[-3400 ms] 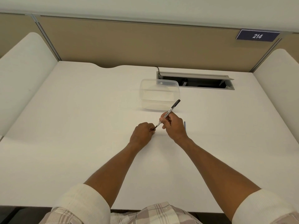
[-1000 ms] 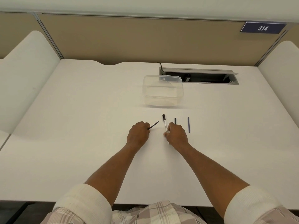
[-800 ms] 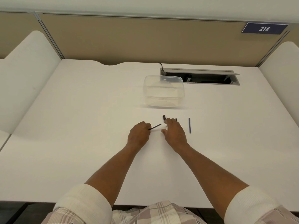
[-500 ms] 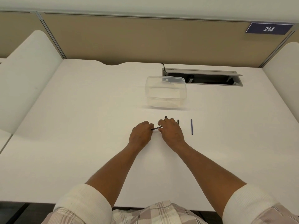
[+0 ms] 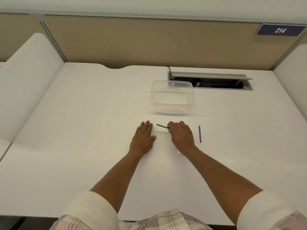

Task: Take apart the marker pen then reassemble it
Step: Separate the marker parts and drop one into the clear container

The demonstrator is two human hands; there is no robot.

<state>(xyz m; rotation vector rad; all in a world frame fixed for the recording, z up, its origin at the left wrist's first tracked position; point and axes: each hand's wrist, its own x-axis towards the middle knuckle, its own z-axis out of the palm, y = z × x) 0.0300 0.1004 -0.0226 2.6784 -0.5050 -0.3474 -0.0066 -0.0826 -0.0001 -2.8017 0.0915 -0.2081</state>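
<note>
On the white desk (image 5: 83,122), the clear plastic container (image 5: 172,98) serves as the landmark: it stands toward the far side, just in front of the open cable tray (image 5: 210,80). Nearer the person and a little left of the container, the left hand (image 5: 143,138) lies flat on the desk with its fingers straight and together, holding nothing. Directly in front of the container, the right hand (image 5: 181,135) is curled, and its fingertips pinch one end of a thin dark rod (image 5: 162,126), 1 part of the marker pen; the rod's free end points left toward the left hand's fingertips, apart from them. A white piece (image 5: 179,153), probably the marker's barrel, peeks out from under the right wrist on the near side; most of it is hidden, so its exact form cannot be told. Right of that hand, nearer than the container's right corner, a slim blue stick (image 5: 200,134) lies alone on the desk, running away from the person, well apart from the hand. Far right, on the tan partition behind the container, a dark plate (image 5: 280,30) reads 214.
</note>
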